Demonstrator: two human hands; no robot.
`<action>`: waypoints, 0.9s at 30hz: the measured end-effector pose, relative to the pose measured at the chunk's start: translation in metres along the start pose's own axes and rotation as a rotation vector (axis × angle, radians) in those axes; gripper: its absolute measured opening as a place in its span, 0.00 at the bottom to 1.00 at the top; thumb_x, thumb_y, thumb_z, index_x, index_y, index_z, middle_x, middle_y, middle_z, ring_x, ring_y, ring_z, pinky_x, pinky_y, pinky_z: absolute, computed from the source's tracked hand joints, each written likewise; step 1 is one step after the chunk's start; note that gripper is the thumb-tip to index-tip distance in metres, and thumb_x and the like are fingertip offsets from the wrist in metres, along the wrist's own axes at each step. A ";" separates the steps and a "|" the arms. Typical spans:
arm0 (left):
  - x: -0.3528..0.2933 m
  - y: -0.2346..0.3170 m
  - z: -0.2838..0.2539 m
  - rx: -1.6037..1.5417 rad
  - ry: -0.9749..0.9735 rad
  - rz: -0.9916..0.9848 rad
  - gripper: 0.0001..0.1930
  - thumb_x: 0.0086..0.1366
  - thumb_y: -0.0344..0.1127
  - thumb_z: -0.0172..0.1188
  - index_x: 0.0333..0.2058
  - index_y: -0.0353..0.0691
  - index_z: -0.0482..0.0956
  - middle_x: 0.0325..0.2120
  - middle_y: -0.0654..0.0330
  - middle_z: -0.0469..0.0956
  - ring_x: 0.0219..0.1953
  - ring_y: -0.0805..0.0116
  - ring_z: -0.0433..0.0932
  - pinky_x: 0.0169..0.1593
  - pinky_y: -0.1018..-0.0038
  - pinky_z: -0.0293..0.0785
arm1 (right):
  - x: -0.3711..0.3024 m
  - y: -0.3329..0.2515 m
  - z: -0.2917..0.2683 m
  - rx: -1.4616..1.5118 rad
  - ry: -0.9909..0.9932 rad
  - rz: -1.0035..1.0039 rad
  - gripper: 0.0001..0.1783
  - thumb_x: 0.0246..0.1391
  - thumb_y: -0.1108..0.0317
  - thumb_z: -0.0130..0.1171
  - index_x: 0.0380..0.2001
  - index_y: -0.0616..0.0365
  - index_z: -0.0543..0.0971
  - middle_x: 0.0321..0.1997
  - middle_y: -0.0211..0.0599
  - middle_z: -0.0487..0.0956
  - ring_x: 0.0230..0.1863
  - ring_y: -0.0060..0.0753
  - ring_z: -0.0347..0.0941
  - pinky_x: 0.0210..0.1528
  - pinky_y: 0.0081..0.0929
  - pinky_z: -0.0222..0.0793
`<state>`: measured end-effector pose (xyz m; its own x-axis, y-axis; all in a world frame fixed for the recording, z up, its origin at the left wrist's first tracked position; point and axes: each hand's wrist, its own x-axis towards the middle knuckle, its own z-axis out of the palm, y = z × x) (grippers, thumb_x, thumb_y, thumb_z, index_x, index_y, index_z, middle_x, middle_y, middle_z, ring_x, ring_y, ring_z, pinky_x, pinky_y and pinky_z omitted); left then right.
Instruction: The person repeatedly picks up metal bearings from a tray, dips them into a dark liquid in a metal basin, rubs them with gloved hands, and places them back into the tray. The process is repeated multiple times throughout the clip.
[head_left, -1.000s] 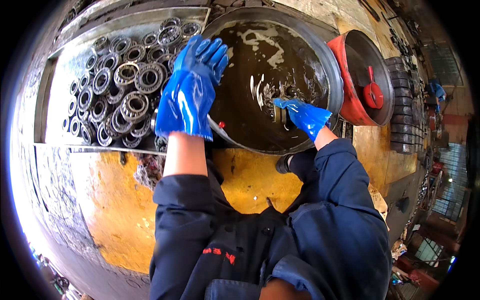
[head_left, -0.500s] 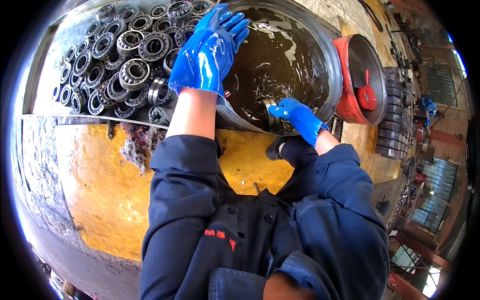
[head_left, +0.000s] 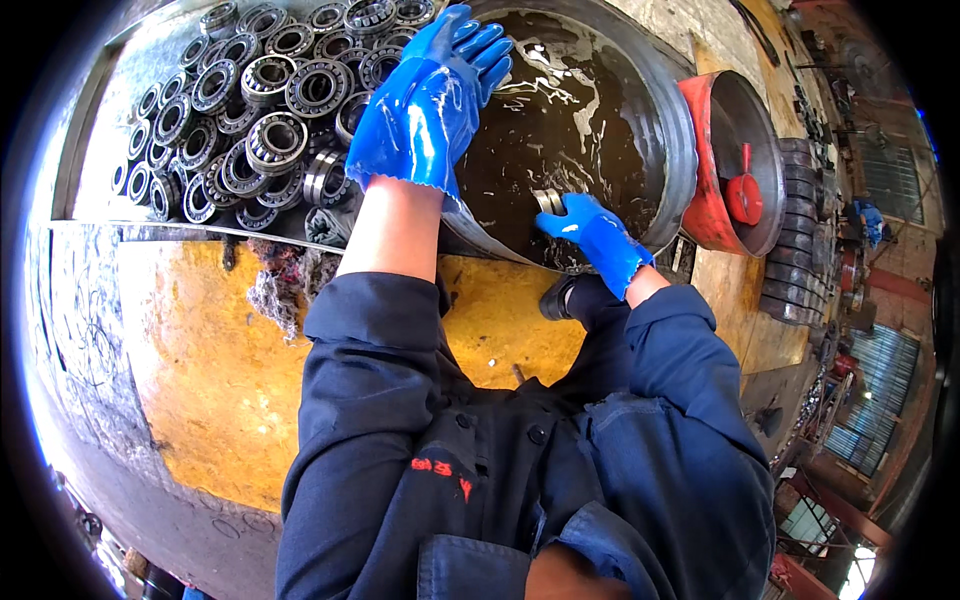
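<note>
Blue rubber gloves cover both of my hands. My right hand [head_left: 590,232] grips a roller bearing [head_left: 548,202], which lies partly under the brown liquid [head_left: 520,150] in a round metal tub [head_left: 668,150]. My left hand [head_left: 440,95] is at the tub's left side, palm down, with its fingers stretched out and nothing seen in them. Beside it on the left, a heap of metal bearings [head_left: 318,88] covers a tray-like table [head_left: 100,85]. How much of the gripped bearing is under the liquid I cannot tell.
Right of the tub stands a red drum [head_left: 698,165] with a red long-handled scoop [head_left: 743,198] inside. Behind it runs a row of dark rings [head_left: 790,240]. Grey rags [head_left: 275,300] hang at the table's front edge, above a yellow floor panel [head_left: 220,370].
My right hand has tilted the bearing and moved it slightly up within the liquid. The left hand stays stretched out; the whole view has shifted a little.
</note>
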<state>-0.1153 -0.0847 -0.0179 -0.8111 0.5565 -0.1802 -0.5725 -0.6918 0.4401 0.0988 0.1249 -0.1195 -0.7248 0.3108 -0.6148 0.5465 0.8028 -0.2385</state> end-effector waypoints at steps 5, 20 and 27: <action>-0.008 0.004 0.015 0.016 0.048 -0.021 0.28 0.76 0.43 0.46 0.68 0.35 0.57 0.65 0.41 0.63 0.67 0.43 0.64 0.68 0.53 0.63 | 0.004 -0.009 -0.007 0.057 -0.059 0.009 0.33 0.43 0.40 0.67 0.39 0.63 0.83 0.38 0.51 0.85 0.40 0.47 0.82 0.45 0.42 0.74; -0.024 0.001 -0.005 -0.178 -0.309 0.044 0.30 0.76 0.42 0.43 0.70 0.34 0.52 0.68 0.40 0.58 0.69 0.42 0.60 0.71 0.51 0.56 | 0.045 0.005 0.003 0.243 -0.113 -0.073 0.26 0.48 0.45 0.69 0.39 0.57 0.85 0.33 0.42 0.85 0.36 0.32 0.80 0.42 0.35 0.73; 0.005 0.007 0.000 0.050 0.074 -0.055 0.30 0.74 0.49 0.56 0.64 0.32 0.65 0.62 0.42 0.70 0.60 0.45 0.75 0.61 0.55 0.78 | 0.041 -0.018 -0.009 0.252 -0.246 -0.019 0.13 0.48 0.57 0.70 0.34 0.51 0.85 0.29 0.32 0.84 0.33 0.20 0.76 0.37 0.29 0.71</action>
<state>-0.1232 -0.0869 -0.0161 -0.7860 0.5565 -0.2693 -0.6115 -0.6358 0.4710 0.0556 0.1279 -0.1341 -0.6297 0.1402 -0.7641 0.6423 0.6472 -0.4106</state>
